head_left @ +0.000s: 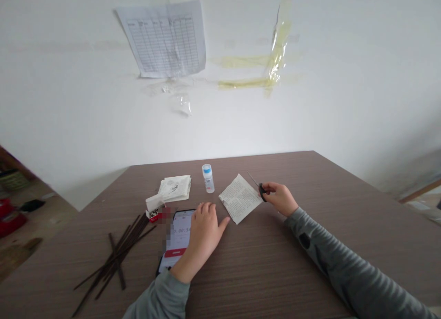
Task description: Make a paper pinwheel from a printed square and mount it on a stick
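My right hand [281, 200] grips the black handles of a pair of scissors [262, 192], whose thin blades point away and to the left. Just left of it, a square of printed paper [239, 199] lies on the table, turned cornerwise, with a slightly ragged edge. My left hand [206, 234] is open, palm down, its fingers lying flat and its thumb spread towards the near corner of the paper. It partly covers a phone [179, 232] that shows a running timer. Whether the fingers touch the phone, I cannot tell.
Behind my left hand a small glue bottle with a blue cap [208, 178] stands upright. To its left are a stack of paper squares [175, 188] and a small open box [153, 209]. Several dark thin sticks [115, 257] lie crossed at the left. A wall [220, 131] borders the table's back.
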Available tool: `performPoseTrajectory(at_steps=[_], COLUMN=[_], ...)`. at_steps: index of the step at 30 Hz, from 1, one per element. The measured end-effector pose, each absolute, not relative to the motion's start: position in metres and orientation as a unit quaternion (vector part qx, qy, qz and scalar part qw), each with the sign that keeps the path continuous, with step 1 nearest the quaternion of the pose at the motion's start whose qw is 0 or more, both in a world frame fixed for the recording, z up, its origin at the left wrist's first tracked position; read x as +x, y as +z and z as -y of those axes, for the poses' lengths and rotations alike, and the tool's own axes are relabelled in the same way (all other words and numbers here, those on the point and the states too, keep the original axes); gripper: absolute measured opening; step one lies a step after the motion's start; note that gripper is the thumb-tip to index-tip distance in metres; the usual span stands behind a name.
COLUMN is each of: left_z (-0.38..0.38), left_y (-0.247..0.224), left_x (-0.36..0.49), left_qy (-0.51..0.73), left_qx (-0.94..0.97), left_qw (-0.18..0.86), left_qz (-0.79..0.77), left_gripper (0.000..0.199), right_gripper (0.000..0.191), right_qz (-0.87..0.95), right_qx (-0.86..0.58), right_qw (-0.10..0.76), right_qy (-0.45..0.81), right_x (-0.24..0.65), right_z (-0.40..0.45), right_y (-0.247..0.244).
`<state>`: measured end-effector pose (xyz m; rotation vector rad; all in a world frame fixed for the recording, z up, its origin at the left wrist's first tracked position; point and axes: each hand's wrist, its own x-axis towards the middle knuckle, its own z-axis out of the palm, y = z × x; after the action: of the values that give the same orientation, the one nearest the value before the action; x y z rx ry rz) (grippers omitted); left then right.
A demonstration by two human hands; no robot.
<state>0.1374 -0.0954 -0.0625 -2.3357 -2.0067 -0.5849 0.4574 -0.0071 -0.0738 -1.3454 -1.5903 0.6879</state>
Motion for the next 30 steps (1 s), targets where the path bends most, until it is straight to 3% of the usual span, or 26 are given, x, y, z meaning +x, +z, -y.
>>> performPoseTrajectory(at_steps=[5, 11, 16, 21, 30], left_z=[0.084, 0.084, 0.093, 0.101, 0.103], left_y=[-0.072, -0.069, -0.060, -0.051, -0.044], left_x=[0.134, 0.145, 0.158, 0.166, 0.167], left_qy=[-0.317, -0.514, -0.528, -0.518, -0.504], left_qx=[-0.732, -0.566, -0.439, -0.391, -0.392], left_qw=[-0.118, -0.383, -0.537, -0.583, -0.578], left_qz=[0.591, 0.518, 0.490, 0.489, 0.508], left_gripper=[0.028, 0.018, 0.036, 0.035, 0.033], right_gripper=[0.031, 0.051, 0.056, 0.061, 0.061], right_qz=[0.604, 0.568, 0.554, 0.549, 0.505], right_qx=[-0.494, -0.468, -0.460, -0.460, -0.462], right_qw=[0.516, 0.555, 0.565, 0.570, 0.586], right_qy=[0.353, 0.388, 0.404, 0.403, 0.434], right_x=[0.463, 0.462, 0.457, 0.455, 0.446], right_z=[0.004, 0.007, 0.010, 0.011, 0.014], right_y=[-0.070, -0.063, -0.060, -0.061, -0.062])
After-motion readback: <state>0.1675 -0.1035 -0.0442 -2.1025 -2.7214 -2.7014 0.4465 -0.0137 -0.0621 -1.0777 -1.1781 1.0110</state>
